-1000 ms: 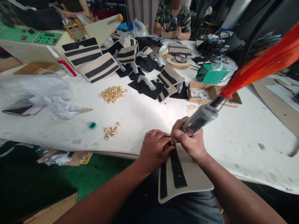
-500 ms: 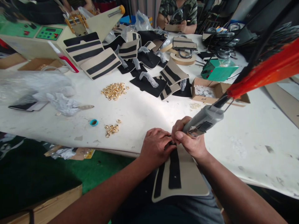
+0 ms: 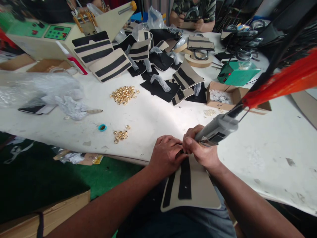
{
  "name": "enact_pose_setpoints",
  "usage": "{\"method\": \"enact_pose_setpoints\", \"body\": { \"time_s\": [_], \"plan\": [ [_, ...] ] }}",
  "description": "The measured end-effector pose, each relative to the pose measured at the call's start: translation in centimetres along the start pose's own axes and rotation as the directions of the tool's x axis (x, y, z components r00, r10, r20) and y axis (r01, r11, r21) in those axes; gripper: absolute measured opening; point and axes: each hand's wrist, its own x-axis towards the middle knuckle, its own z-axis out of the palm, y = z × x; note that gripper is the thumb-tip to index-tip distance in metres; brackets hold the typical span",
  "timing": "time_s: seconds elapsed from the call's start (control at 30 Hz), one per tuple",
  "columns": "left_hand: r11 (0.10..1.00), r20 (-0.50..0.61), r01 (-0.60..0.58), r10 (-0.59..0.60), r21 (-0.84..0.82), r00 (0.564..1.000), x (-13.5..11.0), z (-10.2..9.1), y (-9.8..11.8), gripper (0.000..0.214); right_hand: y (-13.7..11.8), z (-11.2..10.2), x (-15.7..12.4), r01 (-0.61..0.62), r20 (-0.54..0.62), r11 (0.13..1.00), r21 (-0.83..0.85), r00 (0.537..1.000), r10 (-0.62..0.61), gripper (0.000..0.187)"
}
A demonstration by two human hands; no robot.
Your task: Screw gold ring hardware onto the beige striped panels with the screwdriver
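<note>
My right hand [image 3: 201, 148] is closed around a grey electric screwdriver [image 3: 216, 129], which tilts up to the right with a dark cord and orange-red cloth [image 3: 279, 79] above it. Its tip points down at the far end of a beige panel [image 3: 204, 188] with black strips; my fingers hide the exact contact. My left hand [image 3: 167, 152] grips that same end of the panel, fingers bent over it beside the tip. The panel's near part rests over my lap, at the table's front edge. Whatever sits under the fingertips cannot be made out.
On the white table [image 3: 153, 115] lie a pile of gold metal fittings [image 3: 123, 95], a smaller gold pile [image 3: 121, 135] and a blue cap [image 3: 102, 127]. Stacked panels with wrapped handles [image 3: 160, 82], a cardboard box [image 3: 220, 104] and a green device [image 3: 237, 72] stand behind. A co-worker [image 3: 193, 16] sits opposite.
The camera view has turned slightly left, so the table's things sit a little further right. Both hands, the screwdriver and the panel stay almost in place.
</note>
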Motion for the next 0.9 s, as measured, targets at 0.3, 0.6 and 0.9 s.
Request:
{"method": "enact_pose_setpoints", "body": {
  "time_s": [0.3, 0.6, 0.9],
  "plan": [
    [1.0, 0.0, -0.016, 0.016, 0.026, 1.0, -0.1, -0.3, 0.3, 0.027, 1.2, 0.1, 0.4, -0.024, -0.075, 0.969, 0.244, 0.996, 0.044, 0.056],
    [1.0, -0.069, -0.028, 0.028, -0.01, 0.997, -0.1, -0.2, 0.2, 0.024, -1.9, -3.9, 1.7, 0.085, -0.571, 0.941, 0.329, 0.811, 0.126, 0.054],
    [1.0, -0.045, -0.006, 0.006, -0.005, 0.999, 0.0, -0.7, 0.7, 0.02, 1.5, -9.8, -2.2, -0.07, -0.732, 0.998, -0.006, 0.68, 0.044, 0.047]
  ]
}}
